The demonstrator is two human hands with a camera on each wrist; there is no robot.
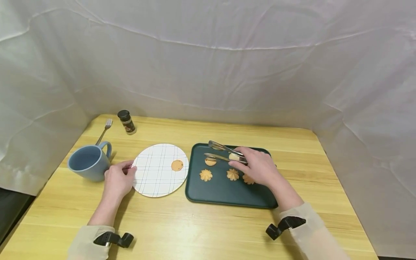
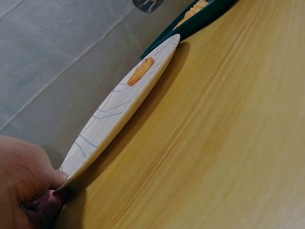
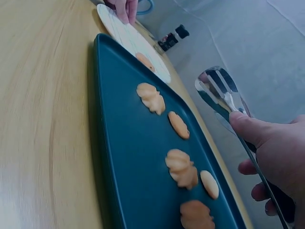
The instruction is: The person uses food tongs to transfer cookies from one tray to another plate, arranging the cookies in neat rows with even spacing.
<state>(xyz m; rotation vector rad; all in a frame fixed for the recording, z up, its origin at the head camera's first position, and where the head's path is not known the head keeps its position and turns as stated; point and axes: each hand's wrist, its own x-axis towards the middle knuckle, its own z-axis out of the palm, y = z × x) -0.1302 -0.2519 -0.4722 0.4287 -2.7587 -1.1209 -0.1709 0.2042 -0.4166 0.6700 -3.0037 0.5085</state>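
Observation:
My left hand (image 1: 118, 179) pinches the left rim of a round white plate (image 1: 154, 177) with a blue-line check; in the left wrist view, the thumb is on top. One round cookie (image 1: 177, 165) lies on the plate's right side. Over the dark green tray (image 1: 211, 193), my right hand (image 1: 260, 167) grips metal tongs (image 3: 224, 90), their two arms apart and nothing seen between the tips. Flower-shaped cookies (image 1: 206, 175) line the tray's middle, and smooth oval cookies (image 3: 178, 125) lie behind them. The hand and tongs partly cover some cookies in the head view.
A blue mug (image 1: 89, 162) stands just left of my left hand. Behind it lie a fork (image 1: 104, 130) and a black-capped spice jar (image 1: 127, 122), which stands upright. Pale cloth (image 1: 208, 79) hangs around the back and sides of the wooden table (image 1: 175, 227).

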